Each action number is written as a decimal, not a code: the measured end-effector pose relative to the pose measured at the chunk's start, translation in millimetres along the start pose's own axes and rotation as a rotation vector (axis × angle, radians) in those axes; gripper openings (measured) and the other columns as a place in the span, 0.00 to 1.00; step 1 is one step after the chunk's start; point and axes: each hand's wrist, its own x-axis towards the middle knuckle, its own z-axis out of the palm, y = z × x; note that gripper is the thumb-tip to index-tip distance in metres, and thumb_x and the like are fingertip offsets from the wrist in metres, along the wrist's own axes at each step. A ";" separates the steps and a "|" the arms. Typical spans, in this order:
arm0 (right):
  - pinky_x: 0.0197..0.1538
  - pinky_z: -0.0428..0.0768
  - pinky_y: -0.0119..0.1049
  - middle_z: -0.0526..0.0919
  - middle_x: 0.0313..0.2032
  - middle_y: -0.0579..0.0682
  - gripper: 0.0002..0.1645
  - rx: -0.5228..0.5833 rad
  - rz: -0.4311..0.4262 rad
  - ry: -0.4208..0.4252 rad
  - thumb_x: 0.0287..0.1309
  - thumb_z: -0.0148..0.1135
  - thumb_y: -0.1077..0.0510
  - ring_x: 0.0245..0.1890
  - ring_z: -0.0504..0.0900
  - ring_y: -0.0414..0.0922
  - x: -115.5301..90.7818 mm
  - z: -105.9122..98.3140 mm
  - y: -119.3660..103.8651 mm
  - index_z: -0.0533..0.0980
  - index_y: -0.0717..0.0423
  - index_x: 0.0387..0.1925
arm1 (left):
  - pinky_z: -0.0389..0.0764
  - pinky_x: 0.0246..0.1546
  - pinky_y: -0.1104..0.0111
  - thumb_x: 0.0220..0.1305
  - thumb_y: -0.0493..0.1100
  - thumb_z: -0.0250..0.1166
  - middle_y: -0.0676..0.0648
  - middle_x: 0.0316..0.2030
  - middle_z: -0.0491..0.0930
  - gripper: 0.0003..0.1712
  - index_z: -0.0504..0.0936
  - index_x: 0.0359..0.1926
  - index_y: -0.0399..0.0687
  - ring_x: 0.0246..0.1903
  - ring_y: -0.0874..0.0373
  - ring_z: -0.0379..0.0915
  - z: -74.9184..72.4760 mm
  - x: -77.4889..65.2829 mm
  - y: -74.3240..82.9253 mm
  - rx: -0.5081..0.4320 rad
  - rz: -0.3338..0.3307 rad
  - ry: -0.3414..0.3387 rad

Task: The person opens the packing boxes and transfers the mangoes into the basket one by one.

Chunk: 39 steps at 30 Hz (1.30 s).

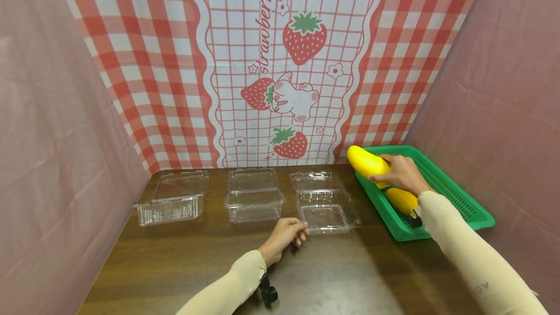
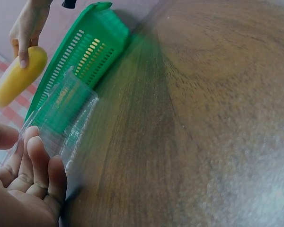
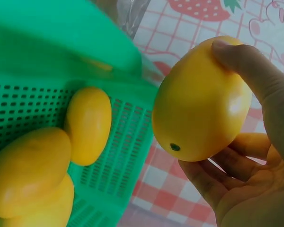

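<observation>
A yellow mango [image 1: 366, 162] is gripped in my right hand [image 1: 406, 175], lifted above the far left rim of the green basket [image 1: 474, 213]. In the right wrist view, my thumb presses one side of the mango [image 3: 203, 101] and the fingers support the other; a dark stem spot shows on its end. Several more mangoes [image 3: 89, 125] lie in the basket. My left hand [image 1: 284, 238] is at the near left corner of the right-hand clear plastic container [image 1: 323, 217], fingers loosely bent. Whether its fingertips touch the container's rim is hard to tell. That container stands with its lid folded back.
Two more clear plastic containers, one in the middle [image 1: 254, 210] and one at the left [image 1: 170, 210], stand in a row with lids raised behind them. A strawberry-print cloth [image 1: 302, 81] hangs behind the brown table [image 1: 323, 271]. Pink curtains [image 1: 494, 86] close both sides.
</observation>
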 end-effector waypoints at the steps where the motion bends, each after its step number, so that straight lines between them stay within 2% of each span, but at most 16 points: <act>1: 0.30 0.75 0.40 0.81 0.42 0.63 0.54 0.005 0.011 -0.002 0.53 0.77 0.37 0.33 0.74 0.53 0.2 -0.8 2.7 0.69 0.73 0.67 | 0.73 0.19 0.75 0.70 0.39 0.64 0.51 0.21 0.78 0.15 0.83 0.36 0.26 0.16 0.64 0.69 0.0 0.1 -0.1 0.000 0.000 0.000; 6: 0.29 0.74 0.41 0.80 0.42 0.63 0.54 0.028 0.056 -0.014 0.55 0.76 0.37 0.30 0.73 0.52 0.9 -4.8 14.1 0.69 0.73 0.67 | 0.73 0.19 0.75 0.70 0.40 0.64 0.51 0.21 0.78 0.14 0.83 0.36 0.27 0.16 0.64 0.69 -0.6 0.2 0.3 0.000 -0.001 -0.003; 14: 0.33 0.75 0.42 0.81 0.45 0.66 0.53 0.020 0.096 -0.030 0.57 0.73 0.35 0.35 0.74 0.55 1.8 -11.5 28.7 0.70 0.75 0.65 | 0.73 0.19 0.75 0.70 0.40 0.64 0.51 0.21 0.78 0.14 0.83 0.36 0.28 0.16 0.64 0.69 -0.5 0.4 0.1 -0.004 0.000 -0.004; 24: 0.30 0.72 0.39 0.79 0.29 0.56 0.56 -0.019 0.129 -0.078 0.55 0.74 0.34 0.27 0.72 0.50 -5.8 -11.0 48.1 0.70 0.81 0.61 | 0.73 0.19 0.75 0.70 0.39 0.64 0.50 0.21 0.78 0.15 0.83 0.37 0.26 0.16 0.64 0.69 -1.0 2.1 -1.6 -0.005 -0.010 -0.004; 31: 0.30 0.75 0.39 0.82 0.41 0.66 0.60 -0.023 0.146 -0.118 0.54 0.74 0.33 0.31 0.75 0.52 -15.1 -8.2 53.5 0.67 0.83 0.63 | 0.73 0.19 0.75 0.70 0.40 0.64 0.51 0.21 0.78 0.15 0.83 0.36 0.27 0.16 0.64 0.69 -2.2 3.1 -0.7 0.000 -0.015 -0.008; 33: 0.31 0.75 0.39 0.83 0.41 0.66 0.59 -0.022 0.144 -0.125 0.54 0.74 0.33 0.31 0.75 0.52 -17.6 -7.2 53.5 0.69 0.83 0.62 | 0.73 0.20 0.75 0.70 0.40 0.64 0.51 0.20 0.78 0.15 0.84 0.36 0.28 0.16 0.64 0.69 -2.5 3.1 -0.8 0.000 -0.014 -0.008; 39: 0.29 0.73 0.39 0.81 0.31 0.55 0.51 -0.025 0.131 -0.137 0.54 0.74 0.33 0.27 0.74 0.49 -27.0 -2.2 55.2 0.77 0.78 0.53 | 0.75 0.20 0.75 0.69 0.41 0.65 0.51 0.21 0.79 0.13 0.84 0.33 0.32 0.17 0.64 0.70 -2.5 1.7 -4.2 -0.006 -0.016 -0.011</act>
